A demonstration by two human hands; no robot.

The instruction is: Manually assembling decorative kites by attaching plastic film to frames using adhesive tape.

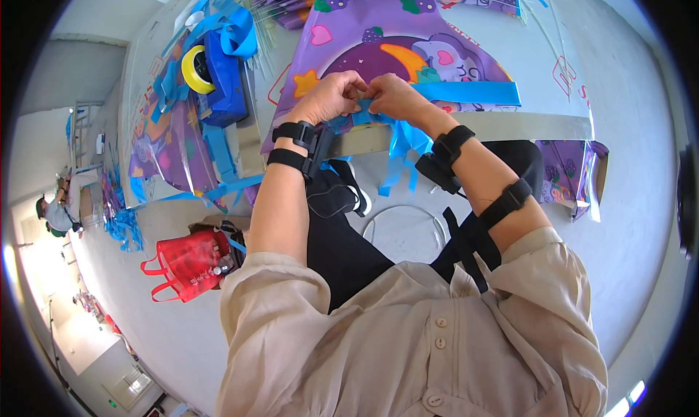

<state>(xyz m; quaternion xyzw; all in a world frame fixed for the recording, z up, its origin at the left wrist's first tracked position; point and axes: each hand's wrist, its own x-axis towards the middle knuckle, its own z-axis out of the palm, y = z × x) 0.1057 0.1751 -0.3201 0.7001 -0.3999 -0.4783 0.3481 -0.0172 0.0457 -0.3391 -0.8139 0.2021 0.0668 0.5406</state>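
Note:
A purple sheet point(342, 34) printed with moon, star and strawberry shapes lies on the table, its lower edge near the table's front edge. At that edge my left hand point(329, 100) and my right hand point(397, 99) meet, fingertips pinched on a blue strip point(362, 116) of tape or ribbon. Exactly how the fingers grip it is partly hidden. A wider light-blue strip point(473, 93) runs flat to the right from beside my right hand. Below my hands, loose blue pieces point(404, 151) hang over the table edge.
To the left stands a blue tape dispenser point(224, 89) with a yellow-cored roll point(196, 69), among tangled blue strips point(237, 31). More purple sheets point(287, 2) are stacked at the back. A red bag point(191, 265) is below left. Another person point(58, 214) is far left.

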